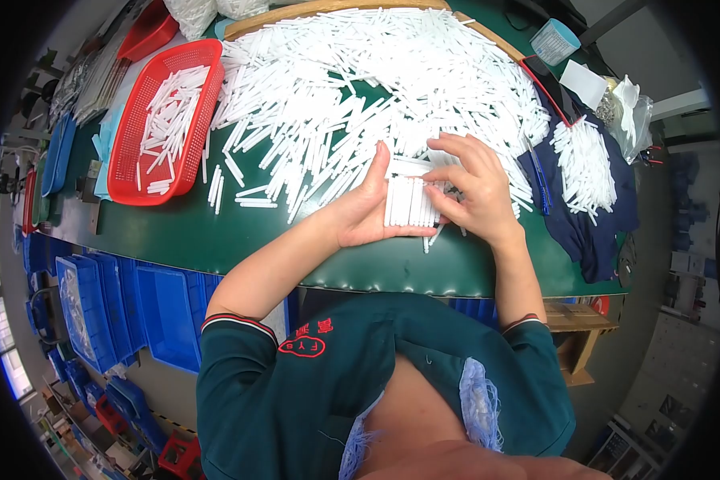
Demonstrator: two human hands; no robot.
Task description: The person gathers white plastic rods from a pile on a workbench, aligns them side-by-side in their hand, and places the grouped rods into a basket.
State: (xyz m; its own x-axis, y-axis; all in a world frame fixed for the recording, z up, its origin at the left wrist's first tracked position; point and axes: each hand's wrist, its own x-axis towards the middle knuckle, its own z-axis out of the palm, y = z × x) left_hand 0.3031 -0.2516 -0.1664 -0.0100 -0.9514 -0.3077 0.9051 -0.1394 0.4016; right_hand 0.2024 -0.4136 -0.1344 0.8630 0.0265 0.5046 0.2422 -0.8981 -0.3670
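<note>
A neat side-by-side row of short white sticks (409, 202) lies across the fingers of my left hand (366, 210), whose thumb stands up at the row's left. My right hand (482, 192) is bent over the row's right end, its thumb and fingertips touching the sticks there. Whether a single stick is pinched between those fingertips is hard to make out. Behind both hands spreads a large loose pile of the same white sticks (296, 112) on the green table (312, 260). A few sticks lie just under my right hand.
On the left stands a red perforated basket (122, 172) with white sticks inside. To the right, a dark blue cloth (596, 252) carries another heap of sticks (584, 172), beside a blue pen-like tool (538, 180). A wooden strip (320, 10) edges the pile. Blue crates (168, 320) sit below the table.
</note>
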